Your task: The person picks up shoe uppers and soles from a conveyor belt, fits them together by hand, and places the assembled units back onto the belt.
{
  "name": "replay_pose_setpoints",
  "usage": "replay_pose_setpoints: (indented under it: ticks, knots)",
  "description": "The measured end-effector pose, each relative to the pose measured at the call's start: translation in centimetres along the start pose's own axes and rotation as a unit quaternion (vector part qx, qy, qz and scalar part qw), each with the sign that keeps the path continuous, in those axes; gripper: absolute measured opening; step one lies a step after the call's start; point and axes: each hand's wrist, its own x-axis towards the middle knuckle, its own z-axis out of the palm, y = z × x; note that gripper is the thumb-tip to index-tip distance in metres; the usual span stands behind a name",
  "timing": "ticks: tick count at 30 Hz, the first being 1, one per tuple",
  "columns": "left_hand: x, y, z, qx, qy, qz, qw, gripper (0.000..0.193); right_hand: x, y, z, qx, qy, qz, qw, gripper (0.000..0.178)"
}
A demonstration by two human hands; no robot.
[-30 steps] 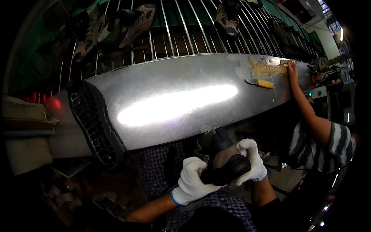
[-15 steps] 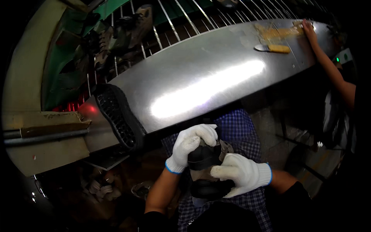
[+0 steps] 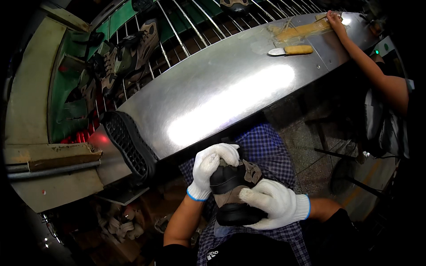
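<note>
My left hand, in a white knit glove with a blue cuff, is closed around the far end of a black and taupe shoe. The near end of that shoe rests in my right hand, gloved alike, with its thumb lying across the taupe side and its fingers partly hidden underneath. I hold the shoe low over my lap, which a blue checked cloth covers. On the left end of the metal bench lies a black shoe sole, its honeycomb side up, apart from both hands.
A yellow-handled knife lies on the metal bench. Beyond it, another person's hand touches a strip of tan tape. Several shoes sit on the metal rods behind the bench. Light scraps lie below left.
The view has shifted a little, so the bench and knife appear farther left. Both hands keep their hold on the shoe, which is tilted slightly differently and shows more of its taupe side.
</note>
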Motion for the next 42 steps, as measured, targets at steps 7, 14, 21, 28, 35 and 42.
replay_pose_setpoints:
  ticks: [7,14,21,28,35,42]
  knots:
    - [-0.3,-0.2,-0.1,0.011,-0.008,0.009,1.0,0.039,-0.7,0.1,0.5,-0.006,-0.023,-0.025,0.999,0.087]
    - [-0.2,-0.1,0.2,0.045,-0.008,0.01,0.999,0.044,-1.5,-0.2,-0.4,-0.03,-0.019,0.026,0.999,0.09]
    - [-0.1,-0.4,0.3,0.014,0.0,-0.004,1.0,0.046,-1.4,-0.1,1.6,-0.01,0.017,-0.077,0.997,0.058]
    - [0.3,0.0,0.6,0.013,-0.002,-0.027,1.0,0.051,-0.3,0.1,1.4,-0.008,0.031,-0.091,0.995,0.057]
    - [0.6,0.0,0.7,0.029,-0.044,-0.04,0.998,0.047,-1.0,1.6,-1.3,0.061,-0.04,-0.013,0.997,0.095]
    - [0.5,-0.1,0.8,0.03,-0.055,-0.044,0.997,0.045,1.1,1.9,-4.5,-0.072,-0.162,0.076,0.981,0.115]
